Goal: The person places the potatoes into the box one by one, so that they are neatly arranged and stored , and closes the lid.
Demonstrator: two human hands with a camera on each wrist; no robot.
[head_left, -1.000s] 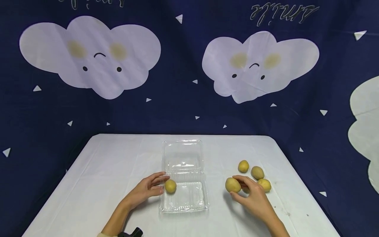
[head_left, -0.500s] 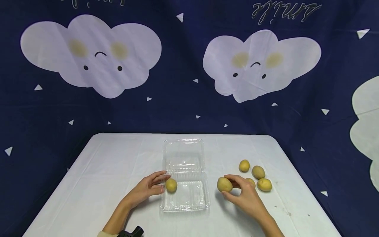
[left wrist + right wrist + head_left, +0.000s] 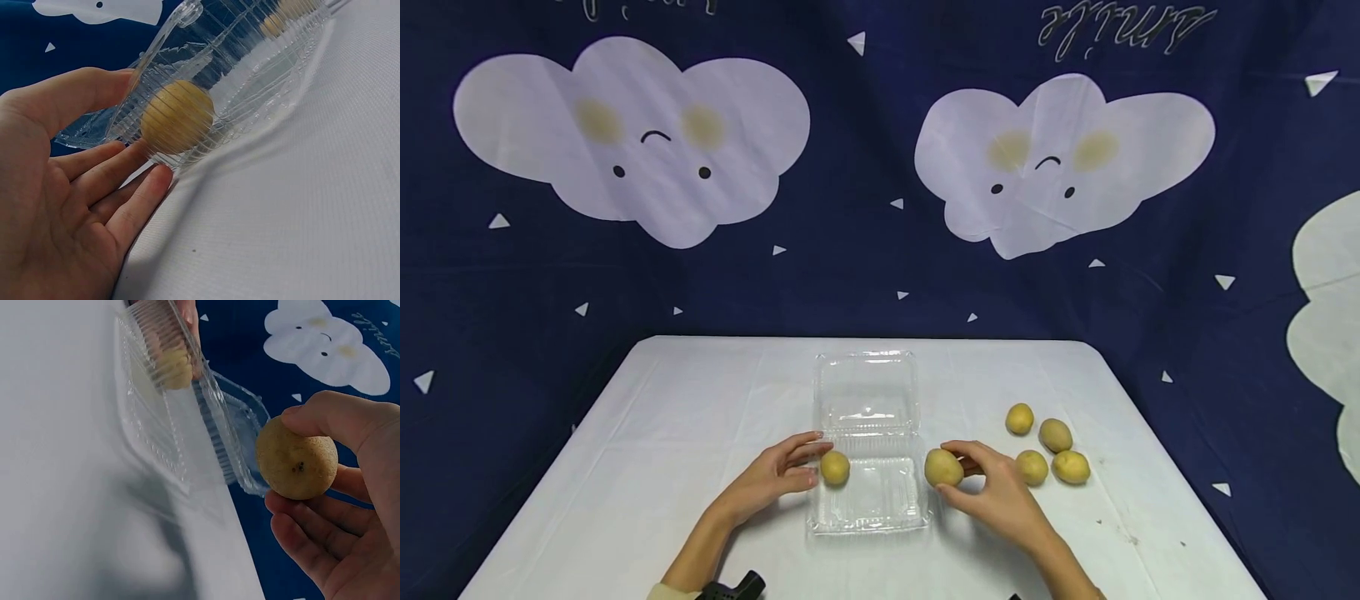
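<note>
A clear plastic clamshell box (image 3: pixel 868 500) lies with its lid (image 3: pixel 867 392) tipped back, away from the person. One small yellow potato (image 3: pixel 835 469) sits inside the base at the left wall. My left hand (image 3: pixel 81 169) rests against that wall from outside, thumb at the rim and fairly straight fingers touching the side. Between thumb and fingers, my right hand (image 3: pixel 992 492) pinches a larger brownish-yellow potato (image 3: pixel 297 457), held up at the box's right edge. Dark specks mark its skin in the right wrist view.
Several more potatoes (image 3: pixel 1056 436) lie grouped on the white-covered table (image 3: pixel 700 400), right of the box. Behind the table hangs a dark blue cloth (image 3: pixel 850 275) printed with clouds. Small dark crumbs dot the table at right.
My right hand has moved left with its potato, from beside the group to the box's right edge. The left hand and the box stay where they were.
</note>
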